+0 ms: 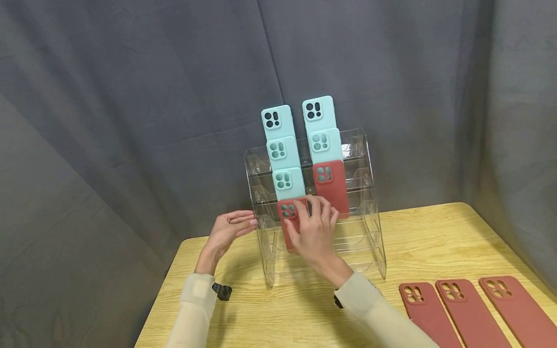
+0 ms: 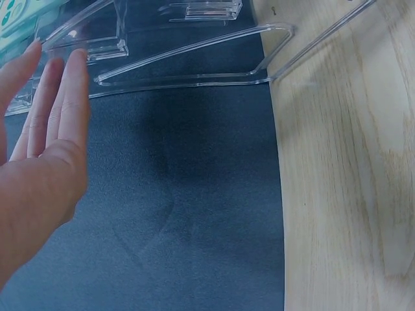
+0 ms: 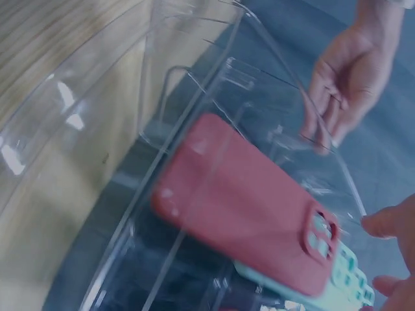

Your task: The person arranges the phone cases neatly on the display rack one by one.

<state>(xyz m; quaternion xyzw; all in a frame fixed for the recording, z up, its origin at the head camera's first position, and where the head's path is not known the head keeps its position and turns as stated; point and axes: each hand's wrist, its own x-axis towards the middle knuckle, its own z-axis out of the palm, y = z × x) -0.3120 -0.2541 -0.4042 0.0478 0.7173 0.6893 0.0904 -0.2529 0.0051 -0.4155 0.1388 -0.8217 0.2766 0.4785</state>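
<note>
A clear acrylic tiered rack holds phone cases in two columns. Light blue cases fill the upper tiers, and a red case sits below the right-hand ones. In the left column, a lower red phone case leans in its tier. My right hand hovers over that case, partly covering it in the head view; the right wrist view shows thumb and finger spread, apart from its camera end. My left hand is at the rack's left side, fingers extended, fingertips at the clear side panel.
Three red phone cases lie side by side on the wooden table at the front right. A grey curtain hangs behind the rack and along both sides of the table.
</note>
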